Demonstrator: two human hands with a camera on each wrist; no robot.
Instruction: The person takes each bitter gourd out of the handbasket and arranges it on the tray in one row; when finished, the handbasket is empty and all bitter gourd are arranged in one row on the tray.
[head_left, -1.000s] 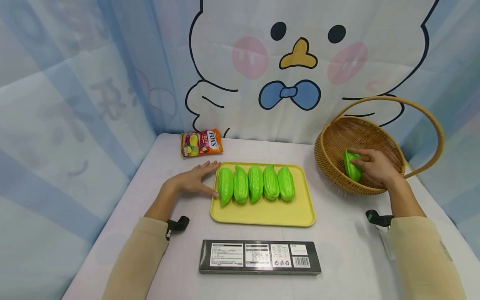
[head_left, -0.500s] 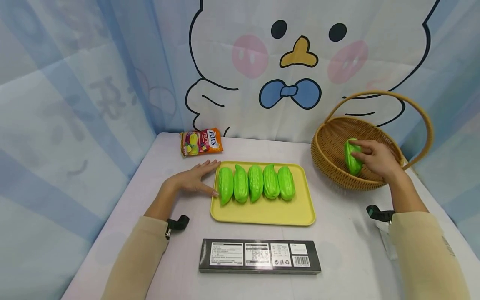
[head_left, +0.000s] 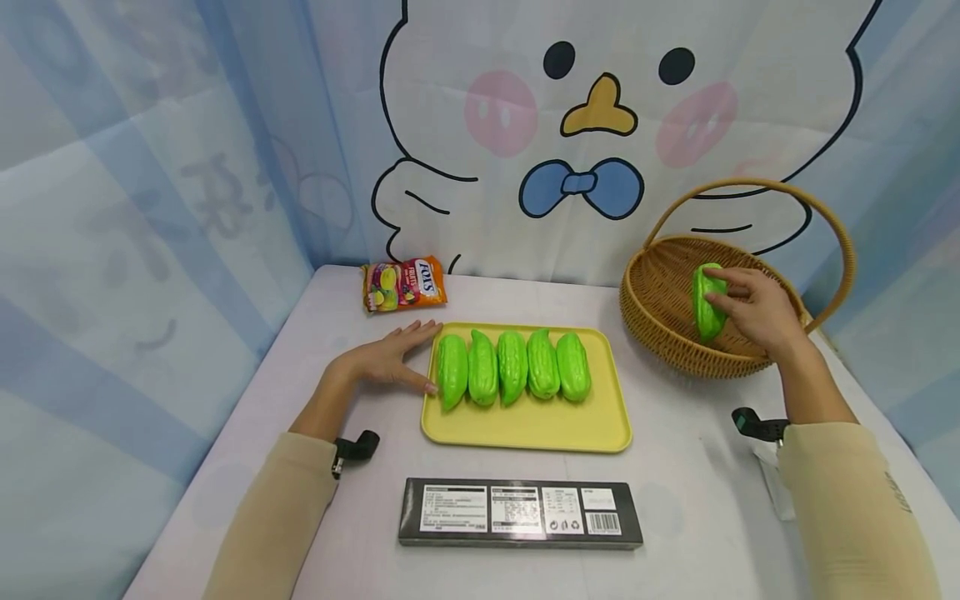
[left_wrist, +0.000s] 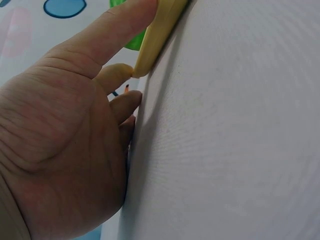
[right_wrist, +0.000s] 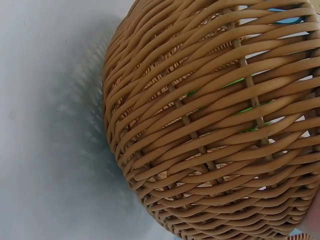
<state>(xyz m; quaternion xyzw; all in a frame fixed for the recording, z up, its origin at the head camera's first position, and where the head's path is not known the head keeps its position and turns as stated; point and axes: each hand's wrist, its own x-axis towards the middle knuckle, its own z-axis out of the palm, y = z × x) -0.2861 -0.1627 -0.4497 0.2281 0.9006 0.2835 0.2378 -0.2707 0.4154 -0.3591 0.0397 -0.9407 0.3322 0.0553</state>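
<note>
My right hand [head_left: 763, 315] pinches a green bitter melon [head_left: 707, 303] between thumb and fingers, inside the mouth of a wicker basket [head_left: 654, 327] at the right. In the right wrist view the basket's woven wall [right_wrist: 210, 115] hides the hand's work; bits of green show through gaps. Several more bitter melons [head_left: 513, 368] lie side by side on a yellow tray [head_left: 525, 427]. With fingers spread, my left hand [head_left: 381, 358] rests at the tray's left edge. The left wrist view shows its thumb and a fingertip touching the tray's rim [left_wrist: 159, 42].
An orange candy bag [head_left: 405, 285] lies behind the tray, at the table's back left. A long black box [head_left: 521, 515] with white labels lies in front of the tray. The basket's tall handle [head_left: 842, 250] arches up on the right. A printed curtain [head_left: 450, 225] stands behind.
My right hand has risen a little with the bitter melon, which comes up from the basket's bottom. The basket has tipped slightly, its handle moving left. My left hand stays in place.
</note>
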